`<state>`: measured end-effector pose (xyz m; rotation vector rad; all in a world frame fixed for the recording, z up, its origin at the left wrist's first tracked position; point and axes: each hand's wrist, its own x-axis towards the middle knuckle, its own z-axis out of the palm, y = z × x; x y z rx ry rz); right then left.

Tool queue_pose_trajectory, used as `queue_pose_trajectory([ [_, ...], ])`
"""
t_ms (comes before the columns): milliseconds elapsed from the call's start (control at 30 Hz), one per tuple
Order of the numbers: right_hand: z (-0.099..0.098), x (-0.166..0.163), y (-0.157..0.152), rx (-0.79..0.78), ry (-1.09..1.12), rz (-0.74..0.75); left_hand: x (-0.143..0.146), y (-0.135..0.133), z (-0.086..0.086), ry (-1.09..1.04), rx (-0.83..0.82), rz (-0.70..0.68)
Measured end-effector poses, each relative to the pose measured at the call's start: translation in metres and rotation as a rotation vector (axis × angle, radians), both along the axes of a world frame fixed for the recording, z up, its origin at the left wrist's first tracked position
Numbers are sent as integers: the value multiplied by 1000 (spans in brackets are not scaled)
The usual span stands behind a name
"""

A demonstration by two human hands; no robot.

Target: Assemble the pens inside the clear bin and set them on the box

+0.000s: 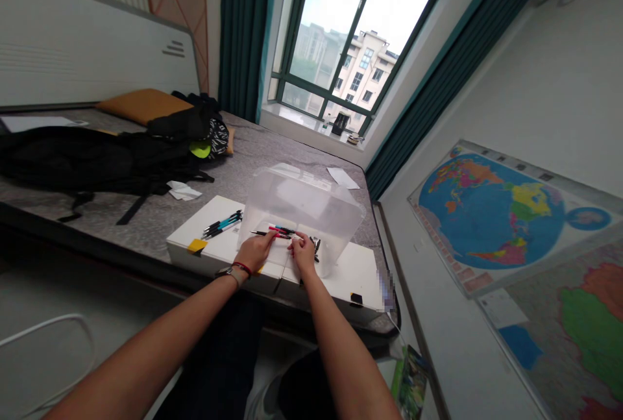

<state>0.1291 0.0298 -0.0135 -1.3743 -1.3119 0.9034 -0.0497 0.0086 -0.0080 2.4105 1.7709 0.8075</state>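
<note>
My left hand (256, 252) is closed on a slim pen (257, 233), dark at the end that sticks out to the left, with red showing by the fingertips. Close beside it, my right hand (302, 252) has its fingers pinched together; what they hold is too small to make out. Just beyond both hands lie a blue-and-black pen (285, 230) and red parts. Small black pieces (317, 248) lie right of my right hand. A clear plastic bin (306, 202) stands tipped open toward me around these parts. Several blue and black pens (222, 224) lie in a group to the left.
White boxes (353, 274) form the work surface on a grey mattress (233, 176). A black backpack (97, 157) and crumpled paper (183, 191) lie to the left. Another paper sheet (343, 178) is behind the bin. A wall with maps (491, 212) rises at right.
</note>
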Motion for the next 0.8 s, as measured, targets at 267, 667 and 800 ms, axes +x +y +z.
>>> queue_pose_trajectory([
  [267, 0, 6, 1, -51, 207, 84, 0, 1, -1, -32, -24, -8],
  [667, 9, 12, -1, -153, 248, 243, -1, 1, 0, -46, -58, 17],
  [800, 8, 11, -1, -116, 310, 170, 1, 0, 1, -3, -46, 3],
])
